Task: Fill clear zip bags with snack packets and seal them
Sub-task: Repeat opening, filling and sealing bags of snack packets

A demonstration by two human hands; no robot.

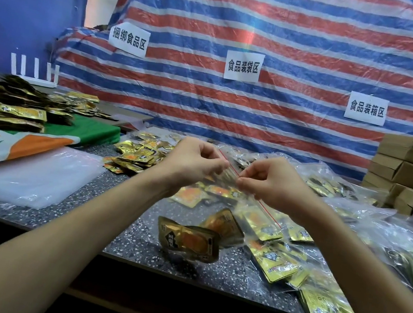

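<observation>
backdrop: striped tarp (pixel 277 31) in red, white and blue across the whole rear, paper signs (pixel 244 66) taped to it.
table (pixel 130 239): dark speckled top, running left to right beneath everything.
cartons (pixel 412 170): brown, stacked at the far right.
cloth (pixel 9 143): green, orange and white, on the left, with bundled packets piled on its far end.
empty bags (pixel 30 177): flat clear stack at near left, just beside the cloth.
filled bags (pixel 404 246): heaped on the right, apart from the hands.
loose packets (pixel 139 155): gold heap beyond the left wrist.
zip bag (pixel 237 217): held off the table at centre, straight ahead of both hands, gold packets (pixel 189 240) sagging in its low end (count unclear through the plastic).
zip strip (pixel 267 211): red line, long axis slanting from far left down to near right, most of its length on the right hand's side.
left hand (pixel 193 162): fingers curled, pinching the bag's mouth near the strip's far end.
right hand (pixel 270 181): pinching the same strip, close beside the left; nearer the long remaining run, so likely the one to slide along it.
seal: no telling how much is closed.
</observation>
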